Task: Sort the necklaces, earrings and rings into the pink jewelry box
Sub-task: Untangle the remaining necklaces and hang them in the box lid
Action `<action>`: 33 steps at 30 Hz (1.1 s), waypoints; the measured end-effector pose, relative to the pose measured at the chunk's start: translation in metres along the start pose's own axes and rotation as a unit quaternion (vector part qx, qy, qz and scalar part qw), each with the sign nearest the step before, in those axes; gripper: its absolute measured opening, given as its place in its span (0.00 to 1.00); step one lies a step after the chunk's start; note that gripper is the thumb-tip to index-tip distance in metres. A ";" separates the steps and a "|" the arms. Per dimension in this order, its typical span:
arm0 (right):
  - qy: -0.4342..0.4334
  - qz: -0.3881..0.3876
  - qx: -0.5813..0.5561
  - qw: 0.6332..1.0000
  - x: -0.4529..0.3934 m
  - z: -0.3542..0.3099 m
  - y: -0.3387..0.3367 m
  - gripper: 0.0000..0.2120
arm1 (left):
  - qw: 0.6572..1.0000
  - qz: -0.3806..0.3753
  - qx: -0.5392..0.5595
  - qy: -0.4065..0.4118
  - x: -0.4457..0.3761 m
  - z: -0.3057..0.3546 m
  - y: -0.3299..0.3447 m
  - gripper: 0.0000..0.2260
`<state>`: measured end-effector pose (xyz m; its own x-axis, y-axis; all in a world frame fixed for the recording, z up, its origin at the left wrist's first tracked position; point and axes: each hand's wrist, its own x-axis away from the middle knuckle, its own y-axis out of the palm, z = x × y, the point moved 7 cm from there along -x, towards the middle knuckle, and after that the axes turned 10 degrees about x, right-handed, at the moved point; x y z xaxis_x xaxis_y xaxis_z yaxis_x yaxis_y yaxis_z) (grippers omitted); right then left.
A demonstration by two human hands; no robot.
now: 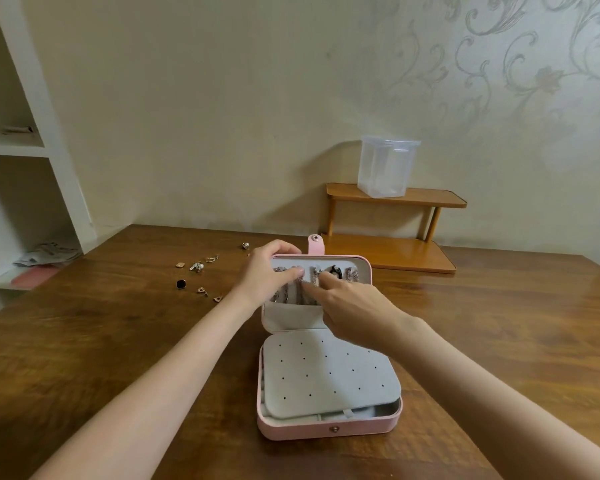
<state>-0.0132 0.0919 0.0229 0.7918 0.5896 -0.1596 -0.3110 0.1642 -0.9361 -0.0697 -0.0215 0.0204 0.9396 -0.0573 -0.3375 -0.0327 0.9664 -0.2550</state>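
The pink jewelry box [329, 429] lies open near the front edge of the desk [118, 323], its lid [362, 266] laid back. Necklaces [312, 284] hang inside the lid. The left hand [269, 275] grips the lid's far edge, thumb on the chains. The right hand [355, 308] points one finger at them; it seems to hold nothing. Loose earrings [197, 266] lie left of the box.

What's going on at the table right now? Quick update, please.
Left hand and right hand both at chains in the open lid of the pink jewelry box; grip unclear. Loose earrings wait on table left. Nothing in the way.
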 end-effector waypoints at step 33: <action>-0.056 -0.310 -0.024 0.949 0.051 -0.015 0.015 0.28 | 0.975 -0.005 0.201 -0.098 0.005 -0.006 0.003 0.11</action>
<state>0.0304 0.1122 -0.0036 0.7532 0.4717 0.4585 0.2227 0.4730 -0.8525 -0.0671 -0.0203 0.0121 0.9876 -0.0561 -0.1467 0.0756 0.9885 0.1310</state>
